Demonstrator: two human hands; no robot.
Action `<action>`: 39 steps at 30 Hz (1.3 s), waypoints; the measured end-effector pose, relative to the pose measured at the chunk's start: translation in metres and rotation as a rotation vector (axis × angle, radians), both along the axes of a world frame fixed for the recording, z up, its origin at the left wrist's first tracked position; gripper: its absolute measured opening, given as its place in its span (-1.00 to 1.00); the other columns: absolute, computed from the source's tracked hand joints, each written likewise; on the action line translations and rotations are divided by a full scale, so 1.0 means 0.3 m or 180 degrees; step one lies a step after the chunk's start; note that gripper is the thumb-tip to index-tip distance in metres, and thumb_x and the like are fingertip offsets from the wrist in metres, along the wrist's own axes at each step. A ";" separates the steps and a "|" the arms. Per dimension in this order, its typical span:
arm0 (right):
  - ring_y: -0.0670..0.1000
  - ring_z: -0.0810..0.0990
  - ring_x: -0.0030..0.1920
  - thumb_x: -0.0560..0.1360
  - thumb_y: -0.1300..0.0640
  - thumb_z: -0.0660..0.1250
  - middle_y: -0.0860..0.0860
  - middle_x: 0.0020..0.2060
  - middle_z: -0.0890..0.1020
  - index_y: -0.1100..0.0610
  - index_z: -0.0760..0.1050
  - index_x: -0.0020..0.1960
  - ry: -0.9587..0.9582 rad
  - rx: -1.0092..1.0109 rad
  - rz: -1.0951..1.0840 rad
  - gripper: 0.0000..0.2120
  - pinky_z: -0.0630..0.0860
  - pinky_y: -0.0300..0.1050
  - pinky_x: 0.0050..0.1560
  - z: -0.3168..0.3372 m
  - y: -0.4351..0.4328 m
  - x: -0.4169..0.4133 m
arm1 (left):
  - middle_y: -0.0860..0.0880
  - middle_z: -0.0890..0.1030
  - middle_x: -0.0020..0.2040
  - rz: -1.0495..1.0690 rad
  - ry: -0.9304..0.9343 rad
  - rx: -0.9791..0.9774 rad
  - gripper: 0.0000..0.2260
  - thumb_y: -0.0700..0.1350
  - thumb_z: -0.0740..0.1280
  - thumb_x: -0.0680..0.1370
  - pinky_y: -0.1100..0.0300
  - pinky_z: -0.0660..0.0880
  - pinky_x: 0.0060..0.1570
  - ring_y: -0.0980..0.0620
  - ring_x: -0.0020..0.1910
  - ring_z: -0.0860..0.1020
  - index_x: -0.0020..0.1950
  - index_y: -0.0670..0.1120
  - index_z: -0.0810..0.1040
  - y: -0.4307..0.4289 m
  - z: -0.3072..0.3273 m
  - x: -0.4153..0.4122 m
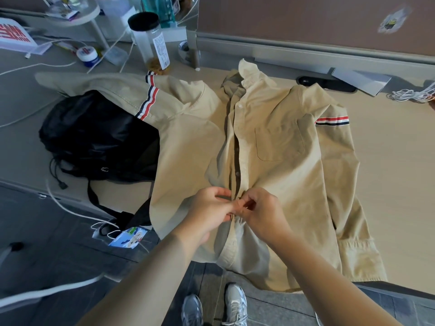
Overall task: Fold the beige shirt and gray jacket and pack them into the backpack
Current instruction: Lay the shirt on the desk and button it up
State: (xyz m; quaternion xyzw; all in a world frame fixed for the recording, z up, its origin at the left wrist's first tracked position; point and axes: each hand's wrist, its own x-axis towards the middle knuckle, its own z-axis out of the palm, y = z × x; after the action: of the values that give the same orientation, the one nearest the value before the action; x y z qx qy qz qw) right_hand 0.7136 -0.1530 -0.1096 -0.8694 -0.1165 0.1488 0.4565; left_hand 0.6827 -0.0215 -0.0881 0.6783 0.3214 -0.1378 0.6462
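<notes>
The beige shirt (270,142) lies face up on the desk, collar away from me, with red, white and navy stripes on both sleeves. Its left sleeve drapes over the black backpack (94,140), which lies on the desk to the left. My left hand (209,210) and my right hand (261,210) meet at the button placket low on the shirt, and both pinch the fabric there. The lower hem hangs over the desk's front edge. No gray jacket is in view.
A tall clear jar with a black lid (150,41) and a small blue-lidded tub (88,55) stand behind the shirt's left sleeve. White cables (414,95) lie at the far right, others at the left. My shoes (235,304) stand on the dark floor below.
</notes>
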 end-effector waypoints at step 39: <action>-0.20 0.55 -0.24 0.41 0.22 0.46 -0.11 -0.32 0.61 0.08 0.63 -0.23 -0.0119 0.0298 -0.0529 -0.92 0.49 -0.34 -0.23 -0.022 0.011 -0.035 | 0.10 0.67 -0.20 -0.0122 -0.0416 0.0766 -0.77 -0.17 0.40 0.49 0.00 0.61 0.02 0.09 -0.14 0.66 -0.12 0.20 0.55 -0.004 -0.003 -0.028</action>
State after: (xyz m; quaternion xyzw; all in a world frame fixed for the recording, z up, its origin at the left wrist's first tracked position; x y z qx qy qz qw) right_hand 0.7030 -0.1497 -0.1163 -0.8564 -0.0593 0.0884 0.5052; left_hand 0.6742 -0.0226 -0.0890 0.7645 0.2798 -0.0660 0.5770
